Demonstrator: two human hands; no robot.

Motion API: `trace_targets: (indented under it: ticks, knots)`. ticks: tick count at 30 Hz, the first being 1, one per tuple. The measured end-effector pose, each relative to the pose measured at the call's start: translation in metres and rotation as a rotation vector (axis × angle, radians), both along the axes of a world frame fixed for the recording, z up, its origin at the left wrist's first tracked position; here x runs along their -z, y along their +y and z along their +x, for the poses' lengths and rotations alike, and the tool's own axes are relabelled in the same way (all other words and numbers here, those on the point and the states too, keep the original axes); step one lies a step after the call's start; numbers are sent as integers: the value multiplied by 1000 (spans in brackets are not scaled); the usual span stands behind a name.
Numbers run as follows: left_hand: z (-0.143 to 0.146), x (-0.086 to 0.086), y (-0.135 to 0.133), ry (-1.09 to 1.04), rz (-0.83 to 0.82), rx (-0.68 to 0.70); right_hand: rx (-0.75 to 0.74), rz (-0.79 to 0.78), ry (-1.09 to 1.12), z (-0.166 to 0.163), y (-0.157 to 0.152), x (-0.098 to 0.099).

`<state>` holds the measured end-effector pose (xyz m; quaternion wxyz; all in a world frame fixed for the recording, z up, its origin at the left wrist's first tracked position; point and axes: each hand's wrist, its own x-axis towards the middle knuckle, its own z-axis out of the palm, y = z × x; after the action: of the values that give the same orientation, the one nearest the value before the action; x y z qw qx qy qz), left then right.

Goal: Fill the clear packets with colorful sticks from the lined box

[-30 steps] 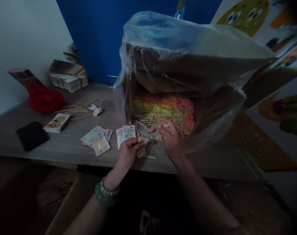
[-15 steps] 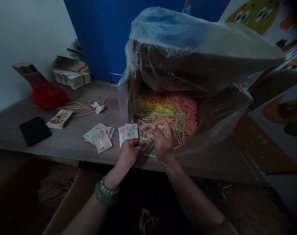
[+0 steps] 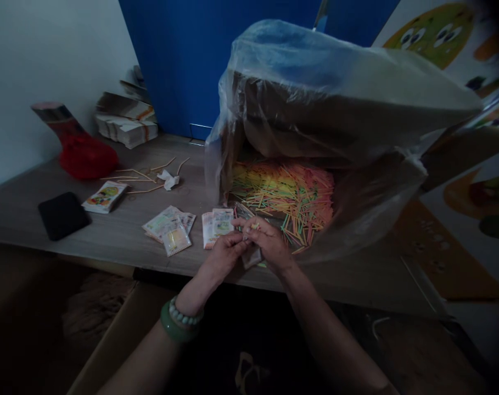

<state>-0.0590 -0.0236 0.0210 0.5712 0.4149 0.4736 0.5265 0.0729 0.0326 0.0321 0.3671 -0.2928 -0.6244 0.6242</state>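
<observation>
My left hand [image 3: 223, 255] pinches a small clear packet [image 3: 252, 258] at the table's front edge. My right hand [image 3: 272, 247] is closed on a few short coloured sticks [image 3: 255, 226], held right above the packet's upper end. The two hands touch or nearly touch, and the fingers hide the packet's mouth. Just left of them lies a row of printed packets [image 3: 222, 222]. Behind my right hand, a heap of loose pink, yellow and green sticks [image 3: 282, 189] spills from a box lined with a clear plastic bag [image 3: 356, 71].
Further left are a small pile of packets [image 3: 177, 240], a stack of printed cards [image 3: 105, 197], a black flat object [image 3: 63, 215], a crumpled white scrap [image 3: 168, 180] and a red bag [image 3: 87, 156]. Paper bundles [image 3: 128, 129] stand by the wall.
My right hand has brought the sticks down and left to the packet in my left hand. The packet now hangs lower between the hands. The view has shifted slightly.
</observation>
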Motion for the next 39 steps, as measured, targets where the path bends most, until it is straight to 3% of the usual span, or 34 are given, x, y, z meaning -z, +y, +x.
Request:
trace_targets:
  ticks: [3, 6, 9, 12, 16, 19, 23, 26, 32, 35, 39]
  knots:
    - [-4, 3, 4, -132, 19, -35, -55, 117, -147, 7, 7, -4]
    - [-8, 2, 6, -221, -15, -54, 29, 157, -150, 14, 9, -6]
    - [-6, 0, 4, -239, -9, -116, 84, 259, -225, 13, 4, -3]
    - [-2, -3, -1, -226, 0, -148, 3, 385, -376, 6, -2, 2]
    - [-12, -3, -12, -155, -33, -119, -21, 400, -392, 1, -10, 6]
    - [-39, 2, -22, 42, -21, -288, 45, 431, -499, 11, -21, 10]
    - [-81, 15, -32, 578, 75, -613, 37, 608, -904, 30, -40, 23]
    - [-105, 21, -36, 932, 49, -711, 21, 667, -1082, 33, -50, 38]
    - [-118, 9, -32, 1414, -276, -581, 41, 804, -1112, 29, -48, 55]
    - [-109, 8, -26, 1509, -202, -497, 109, 900, -1116, 32, -41, 62]
    - [-95, 19, -18, 1432, 32, -251, 174, 993, -1071, 37, -31, 71]
